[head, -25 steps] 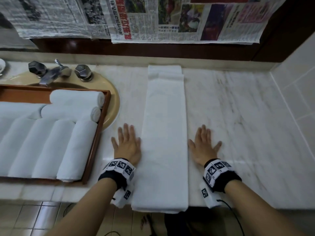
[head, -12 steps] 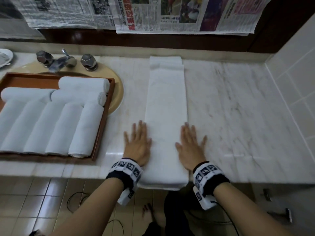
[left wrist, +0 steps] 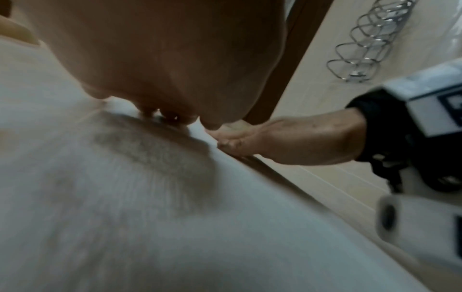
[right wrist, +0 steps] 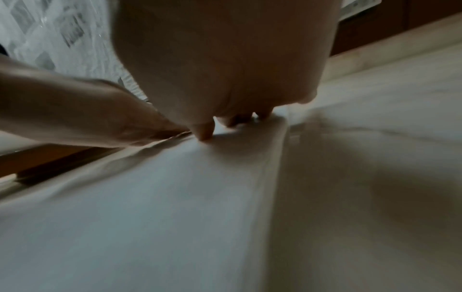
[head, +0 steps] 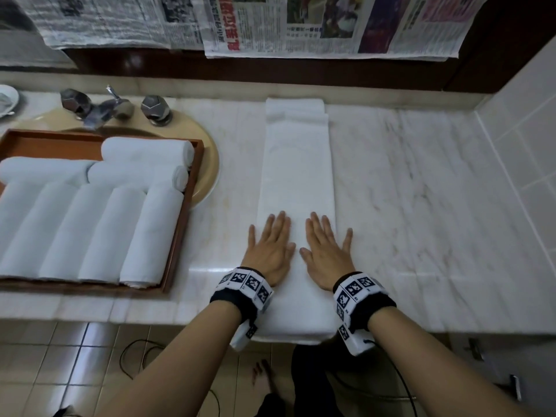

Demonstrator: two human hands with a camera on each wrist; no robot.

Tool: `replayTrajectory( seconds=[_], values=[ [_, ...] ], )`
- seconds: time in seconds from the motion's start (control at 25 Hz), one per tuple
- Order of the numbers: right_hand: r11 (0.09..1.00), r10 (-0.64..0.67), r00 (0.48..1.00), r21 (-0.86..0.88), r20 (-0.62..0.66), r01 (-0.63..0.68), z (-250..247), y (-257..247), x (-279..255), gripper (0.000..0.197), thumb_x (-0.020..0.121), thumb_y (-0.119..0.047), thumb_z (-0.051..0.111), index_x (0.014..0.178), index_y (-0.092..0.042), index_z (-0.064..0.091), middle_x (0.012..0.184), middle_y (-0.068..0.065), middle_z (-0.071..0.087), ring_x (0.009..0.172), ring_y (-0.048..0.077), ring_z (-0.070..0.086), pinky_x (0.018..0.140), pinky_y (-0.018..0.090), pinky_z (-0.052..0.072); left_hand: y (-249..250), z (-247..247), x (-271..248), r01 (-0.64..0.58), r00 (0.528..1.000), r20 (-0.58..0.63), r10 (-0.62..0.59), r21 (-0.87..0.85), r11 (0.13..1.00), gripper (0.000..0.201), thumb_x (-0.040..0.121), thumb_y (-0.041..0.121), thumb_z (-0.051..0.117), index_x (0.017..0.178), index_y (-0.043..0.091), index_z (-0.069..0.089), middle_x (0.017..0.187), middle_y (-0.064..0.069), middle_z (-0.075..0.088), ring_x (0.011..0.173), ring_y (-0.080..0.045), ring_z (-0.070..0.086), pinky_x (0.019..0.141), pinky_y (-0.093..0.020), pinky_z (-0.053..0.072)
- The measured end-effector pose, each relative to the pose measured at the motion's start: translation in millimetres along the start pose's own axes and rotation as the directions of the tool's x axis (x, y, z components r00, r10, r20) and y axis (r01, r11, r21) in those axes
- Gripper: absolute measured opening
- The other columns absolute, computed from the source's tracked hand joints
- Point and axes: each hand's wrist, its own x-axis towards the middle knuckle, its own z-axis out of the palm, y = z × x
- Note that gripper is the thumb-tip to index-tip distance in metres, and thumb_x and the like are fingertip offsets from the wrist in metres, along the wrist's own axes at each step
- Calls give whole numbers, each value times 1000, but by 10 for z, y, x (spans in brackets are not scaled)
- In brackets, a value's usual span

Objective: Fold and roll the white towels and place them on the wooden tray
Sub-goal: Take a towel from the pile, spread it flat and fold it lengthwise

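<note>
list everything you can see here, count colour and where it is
folded towel: 1, white, long strip on the marble counter, near end over the edge
rolled towels: 8, white, in the wooden tray
wooden tray: 1, brown, left, over the sink
sink: 1, beige, under the tray
faucet: 1, chrome, behind the sink
newspapers: several sheets, on the back wall
left hand: flat on the towel
right hand: flat on the towel

Newspaper sheets (head: pixel 328 25) along the top of the head view carry large red upside-down characters, too blurred to read.
</note>
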Motion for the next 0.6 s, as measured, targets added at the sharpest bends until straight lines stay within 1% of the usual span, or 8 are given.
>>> replayTrajectory(
  seconds=[0.04, 0.08, 0.16, 0.2, 0.28, 0.36, 0.48, 0.6],
  values=[
    [1000, -4, 1000, 1, 7, 4, -40, 13, 89, 65, 104, -41, 18, 153, -16, -16, 156, -6, -31, 144, 12, -26, 112, 66, -10, -18, -22, 97, 29, 1000, 10, -28, -21, 999, 60, 104, 41, 13, 153, 19, -15, 158, 5, -26, 146, -12, -22, 118, -49, -13],
    [999, 33, 999, 23, 12, -33, -89, 42, 166, 65, 104, -42, 18, 153, -16, -16, 156, -5, -31, 144, 12, -26, 112, 65, -10, -48, -64, 190, 139, 990, -3, -140, -71, 988, 61, 104, 41, 14, 153, 18, -16, 158, 3, -26, 146, -13, -22, 118, -49, -13],
    [990, 125, 992, 62, 16, -126, -183, 96, 306, 66, 103, -43, 18, 152, -14, -17, 156, -2, -31, 144, 13, -26, 111, 65, -13, -82, -210, 340, 395, 911, -40, -410, -194, 898, 64, 104, 41, 15, 153, 12, -15, 158, -2, -26, 146, -17, -23, 118, -50, -13],
    [988, 141, 990, 63, 18, -142, -221, 103, 364, 66, 103, -43, 18, 152, -13, -17, 156, -2, -31, 144, 14, -26, 111, 64, -14, -57, -268, 407, 397, 909, -44, -414, -209, 894, 64, 104, 41, 15, 153, 11, -14, 158, -2, -26, 146, -18, -22, 118, -50, -12],
    [994, 96, 995, 45, 7, -96, -321, 121, 516, 65, 104, -42, 18, 152, -14, -16, 156, -3, -31, 144, 14, -26, 112, 64, -13, 50, -340, 567, 153, 985, -55, -162, -145, 978, 62, 104, 41, 14, 154, 14, -13, 159, 1, -24, 147, -17, -20, 118, -48, -10],
    [998, 54, 999, 35, -2, -54, -401, 167, 655, 65, 104, -41, 18, 153, -14, -15, 157, -3, -31, 145, 14, -26, 112, 64, -11, 54, -374, 738, -6, 1000, -11, 6, -76, 997, 61, 105, 40, 15, 154, 18, -13, 159, 5, -23, 147, -14, -19, 119, -46, -11],
    [997, 79, 997, 27, 3, -79, -481, 266, 794, 67, 103, -43, 19, 152, -13, -16, 157, -1, -31, 145, 14, -25, 112, 65, -11, -90, -442, 955, 236, 970, -41, -241, -102, 966, 63, 104, 37, 17, 152, 15, -17, 158, 3, -27, 146, -15, -23, 117, -49, -15],
    [997, 80, 997, 10, 9, -80, -545, 301, 905, 68, 103, -44, 18, 151, -12, -18, 156, -1, -32, 144, 14, -26, 110, 67, -13, -125, -485, 1085, 226, 974, -35, -225, 27, 974, 64, 104, 38, 16, 151, 14, -21, 157, 1, -30, 145, -16, -25, 116, -52, -16]
  ],
)
